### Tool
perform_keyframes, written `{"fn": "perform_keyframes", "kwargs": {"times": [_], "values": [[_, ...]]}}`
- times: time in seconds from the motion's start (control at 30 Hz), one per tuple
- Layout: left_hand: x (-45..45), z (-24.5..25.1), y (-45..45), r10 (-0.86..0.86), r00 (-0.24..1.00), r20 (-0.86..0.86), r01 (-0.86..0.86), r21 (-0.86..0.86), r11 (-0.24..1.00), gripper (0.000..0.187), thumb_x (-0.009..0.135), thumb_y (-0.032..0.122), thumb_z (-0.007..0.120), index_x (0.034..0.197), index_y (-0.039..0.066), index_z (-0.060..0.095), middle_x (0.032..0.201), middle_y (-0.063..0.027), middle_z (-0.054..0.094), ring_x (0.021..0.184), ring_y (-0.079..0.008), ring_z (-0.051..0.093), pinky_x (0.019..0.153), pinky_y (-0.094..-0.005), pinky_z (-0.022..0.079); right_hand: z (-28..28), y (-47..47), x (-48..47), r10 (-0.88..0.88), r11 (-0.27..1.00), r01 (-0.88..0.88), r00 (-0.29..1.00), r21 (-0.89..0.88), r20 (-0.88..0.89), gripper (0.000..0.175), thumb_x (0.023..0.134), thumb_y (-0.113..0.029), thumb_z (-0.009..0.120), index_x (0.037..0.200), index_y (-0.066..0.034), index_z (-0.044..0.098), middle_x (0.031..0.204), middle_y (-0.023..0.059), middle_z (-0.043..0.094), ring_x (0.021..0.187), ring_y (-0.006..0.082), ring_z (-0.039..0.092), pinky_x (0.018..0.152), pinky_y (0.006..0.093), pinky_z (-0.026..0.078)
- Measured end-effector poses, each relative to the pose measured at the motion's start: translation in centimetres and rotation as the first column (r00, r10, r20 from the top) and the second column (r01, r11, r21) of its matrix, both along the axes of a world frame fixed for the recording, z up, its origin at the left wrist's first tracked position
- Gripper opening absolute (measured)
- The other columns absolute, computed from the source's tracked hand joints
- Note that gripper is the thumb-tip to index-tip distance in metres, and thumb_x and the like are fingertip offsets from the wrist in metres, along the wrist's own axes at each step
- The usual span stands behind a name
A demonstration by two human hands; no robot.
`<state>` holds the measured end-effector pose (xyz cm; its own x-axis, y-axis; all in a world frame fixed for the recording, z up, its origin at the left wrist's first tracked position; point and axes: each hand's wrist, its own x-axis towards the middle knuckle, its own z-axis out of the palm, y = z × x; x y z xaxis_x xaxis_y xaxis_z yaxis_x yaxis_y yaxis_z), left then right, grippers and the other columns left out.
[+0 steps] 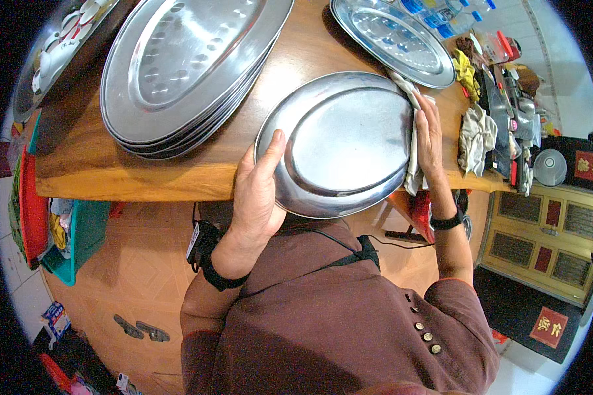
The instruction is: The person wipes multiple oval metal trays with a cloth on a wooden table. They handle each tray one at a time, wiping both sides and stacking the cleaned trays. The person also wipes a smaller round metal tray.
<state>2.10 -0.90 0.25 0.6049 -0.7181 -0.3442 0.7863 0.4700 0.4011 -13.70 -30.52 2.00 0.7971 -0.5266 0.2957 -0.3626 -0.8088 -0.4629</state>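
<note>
An oval stainless steel platter [353,143] is held tilted above the front edge of the wooden table, its underside seeming to face me. My left hand [259,190] grips its left rim, with the thumb lying over the face. Against the right rim, my right hand [427,133] presses a white cloth [414,165], fingers stretched along it. To the left rises a stack of oval steel platters [188,74]. Beyond my right hand, another oval steel platter [395,39] lies on the table and overlaps the cloth's upper end.
The wooden table [296,54] carries several plastic water bottles [442,15], a crumpled pale cloth [476,140] and a yellow cloth [464,71] on the right. A metal tray of white pieces [59,54] is far left. Below stand a teal bin [86,237] and slippers [143,330].
</note>
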Motion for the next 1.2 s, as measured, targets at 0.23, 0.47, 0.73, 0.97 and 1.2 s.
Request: {"fn": "perform_keyframes", "kwargs": {"times": [0.23, 0.47, 0.73, 0.97, 1.2], "values": [[0.1, 0.2, -0.1, 0.004, 0.999, -0.038, -0.004, 0.001, 1.0, 0.033, 0.105, 0.028, 0.05, 0.124, 0.002, 0.059, 0.118, -0.0076, 0.066, 0.108, -0.0169, 0.063, 0.097, -0.0342, 0.049, -0.7, 3.9, -2.3, -0.178, 0.98, 0.178, 0.984, -0.085, 0.01, 0.046, 0.103, -0.03, 0.04, 0.143, -0.0094, 0.051, 0.137, 0.0193, 0.049, 0.131, 0.0347, 0.041, 0.113, 0.0442, 0.027], [0.2, 0.2, -0.1, -0.012, 0.991, -0.131, 0.009, -0.023, 1.0, 0.038, 0.106, 0.031, 0.047, 0.126, 0.001, 0.057, 0.12, -0.0085, 0.064, 0.11, -0.0175, 0.061, 0.099, -0.0347, 0.048, -0.7, 8.5, -3.3, -0.24, 0.954, 0.234, 0.971, -0.187, -0.009, 0.048, 0.102, -0.027, 0.043, 0.145, -0.0071, 0.047, 0.139, 0.0243, 0.043, 0.131, 0.0387, 0.039, 0.112, 0.0483, 0.025], [0.1, 0.2, -0.1, -0.04, 0.99, -0.133, 0.03, -0.073, 0.997, 0.042, 0.107, 0.034, 0.044, 0.132, 0.002, 0.053, 0.128, -0.0095, 0.062, 0.118, -0.0202, 0.058, 0.104, -0.0383, 0.044, -0.8, 15.1, -3.6, -0.076, 0.956, 0.066, 0.997, -0.286, -0.023, 0.056, 0.089, -0.017, 0.054, 0.143, -0.0015, 0.046, 0.149, 0.0254, 0.034, 0.133, 0.0426, 0.033, 0.113, 0.0519, 0.024], [0.1, 0.4, -0.2, 0.003, 0.992, -0.123, -0.014, -0.087, 0.996, 0.04, 0.107, 0.031, 0.044, 0.133, 0.002, 0.051, 0.128, -0.0086, 0.061, 0.116, -0.0194, 0.059, 0.103, -0.0368, 0.045, -1.7, 17.9, -2.4, 0.101, 0.915, -0.108, 0.994, -0.388, -0.038, 0.052, 0.093, -0.036, 0.056, 0.138, -0.0092, 0.054, 0.149, 0.0225, 0.038, 0.134, 0.0437, 0.035, 0.108, 0.0544, 0.028], [-0.1, -0.3, 0.0, 0.005, 0.998, -0.07, -0.006, -0.021, 1.0, 0.033, 0.108, 0.024, 0.037, 0.132, 0.006, 0.052, 0.124, -0.0077, 0.062, 0.112, -0.019, 0.061, 0.099, -0.036, 0.049, -1.0, 20.2, 0.2, 0.345, 0.792, -0.377, 0.925, -0.479, -0.158, 0.051, 0.092, -0.044, 0.054, 0.14, -0.0279, 0.057, 0.147, 0.0026, 0.05, 0.137, 0.0301, 0.042, 0.112, 0.05, 0.013]]}}
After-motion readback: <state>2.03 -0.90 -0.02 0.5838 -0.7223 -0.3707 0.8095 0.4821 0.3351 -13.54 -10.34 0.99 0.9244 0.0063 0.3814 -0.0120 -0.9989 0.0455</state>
